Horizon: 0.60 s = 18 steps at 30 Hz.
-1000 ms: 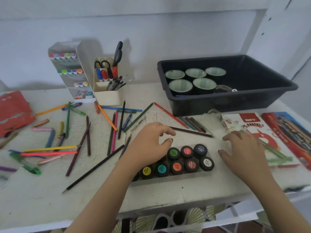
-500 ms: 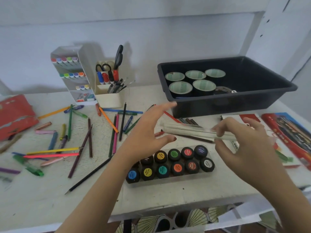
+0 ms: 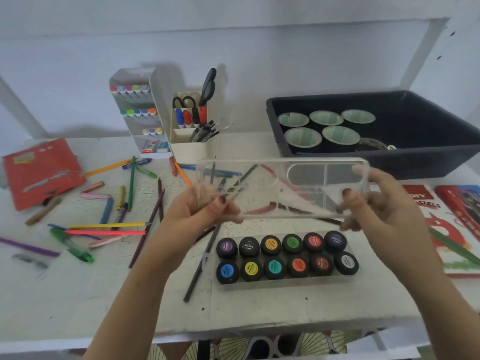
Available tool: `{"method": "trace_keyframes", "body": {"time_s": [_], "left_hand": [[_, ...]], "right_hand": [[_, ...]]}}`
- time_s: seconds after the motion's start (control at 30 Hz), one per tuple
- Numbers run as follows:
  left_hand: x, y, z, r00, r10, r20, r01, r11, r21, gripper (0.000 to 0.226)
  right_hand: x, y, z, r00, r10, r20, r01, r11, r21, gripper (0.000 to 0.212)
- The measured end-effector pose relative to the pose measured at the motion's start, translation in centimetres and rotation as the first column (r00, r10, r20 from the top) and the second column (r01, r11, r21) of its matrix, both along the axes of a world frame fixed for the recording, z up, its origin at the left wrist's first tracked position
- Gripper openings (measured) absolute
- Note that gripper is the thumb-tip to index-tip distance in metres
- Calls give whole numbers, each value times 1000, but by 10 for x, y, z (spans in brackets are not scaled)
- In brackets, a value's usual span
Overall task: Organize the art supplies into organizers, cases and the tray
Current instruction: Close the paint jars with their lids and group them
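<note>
- Head view showed the clear lid (image 3: 285, 188) held in the air at mid-frame, tilted, above and behind the open paint case (image 3: 298, 283), which sat at lower centre of the tabletop (image 3: 259, 307).
- The left hand (image 3: 205, 211) pinched the lid's left end and the right hand (image 3: 379, 203) pinched its right end, thumbs on the near face and fingers curled behind.
- With only the two ends gripped, the smooth, thin plastic looked liable to flex or slip out if either pinch loosened. A drop would likely land on the twelve paint pots (image 3: 272, 267).
- The pots stood in two tight rows. Any pot sitting proud or crooked would probably stop the lid from seating, and pressing harder could tip a pot or crack the cover.
- A dark pencil (image 3: 194, 281) lay slanted just beside the case's left end. Its shaft could get trapped under the lid's rim and leave that end unlatched.
- Lowering the lid skewed seemed the likeliest fault, since its transparency made the edges hard to line up.
- The black tray (image 3: 428, 162) at upper right stood close behind the right hand, so a wide swing could knock its wall.
</note>
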<state>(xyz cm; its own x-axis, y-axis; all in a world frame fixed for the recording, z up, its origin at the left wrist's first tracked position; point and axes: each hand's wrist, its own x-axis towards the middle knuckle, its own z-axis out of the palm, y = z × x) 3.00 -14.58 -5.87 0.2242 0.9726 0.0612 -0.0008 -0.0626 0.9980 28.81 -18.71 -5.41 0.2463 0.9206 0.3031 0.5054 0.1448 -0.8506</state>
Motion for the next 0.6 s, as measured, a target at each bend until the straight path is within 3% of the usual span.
{"method": "trace_keyframes", "body": {"time_s": [0.07,0.17,0.23,0.3,0.4,0.6], "left_hand": [[-2,-5,-5,999,39,-35,-43,992,-116,28],[-6,-13,-18,900,131,-416,-178,981,-76,24],[-9,-17,-25,817,129,-562,-204,976,-73,27],[-10,-20,-29,782,75,-619,-192,974,-124,26],[-8,-26,-28,727,32,-686,-199,966,-165,27],[0,-32,-27,655,50,-754,-226,965,-132,33]], "right_hand": [[-2,0,-5,998,-8,62,11,999,-46,49],[1,-2,-20,978,-27,205,56,989,-135,54],[3,-5,-29,955,8,297,64,971,-229,59],[4,-8,-35,922,83,377,40,951,-306,65],[7,-12,-40,878,104,468,67,940,-333,47],[13,-17,-45,848,103,520,85,942,-325,41]]}}
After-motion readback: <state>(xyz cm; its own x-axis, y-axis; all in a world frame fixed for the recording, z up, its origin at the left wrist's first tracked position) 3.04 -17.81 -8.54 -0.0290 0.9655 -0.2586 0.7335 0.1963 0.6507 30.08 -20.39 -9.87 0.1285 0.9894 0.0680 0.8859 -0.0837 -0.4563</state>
